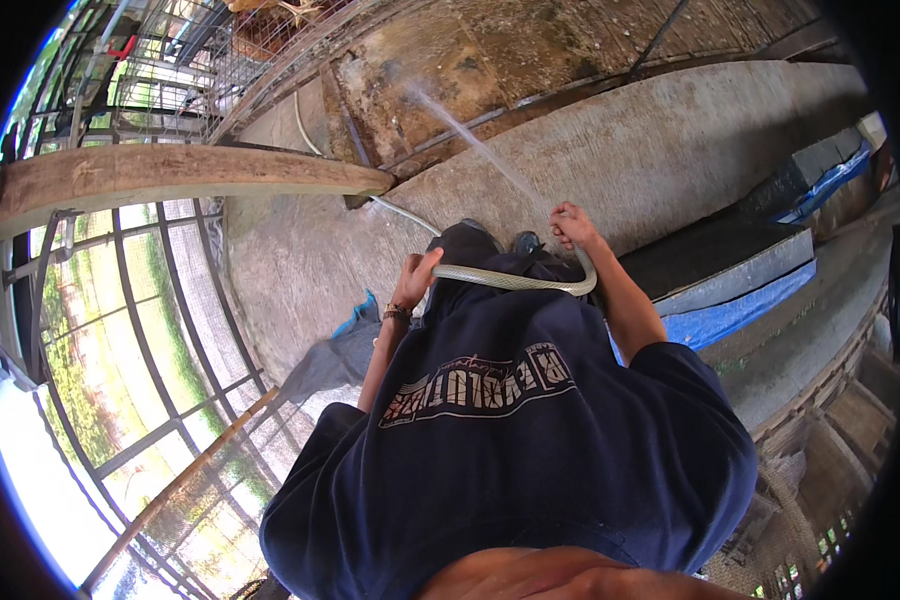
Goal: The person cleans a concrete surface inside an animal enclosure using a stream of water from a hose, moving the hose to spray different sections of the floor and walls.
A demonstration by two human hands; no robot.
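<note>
A pale ribbed garden hose (510, 279) runs across the front of my dark shirt between both hands. My right hand (572, 225) is closed around its outlet end, where it bends up beside my forearm. From there a jet of water (487, 148) shoots forward and left onto the wet, stained floor (450, 67) behind a low ledge. My left hand (418, 276) grips the hose further back, beside my thigh. Beyond that hand the hose trails over the concrete walkway (300, 255) and passes under a wooden post.
The wooden post (195, 171) juts in from the left. A wire cage (172, 90) with a brown bird (262, 34) is at the upper left. Dark troughs (712, 259) with blue sheeting (750, 307) line the right. Mesh netting (322, 367) and a bamboo pole (187, 480) are at left.
</note>
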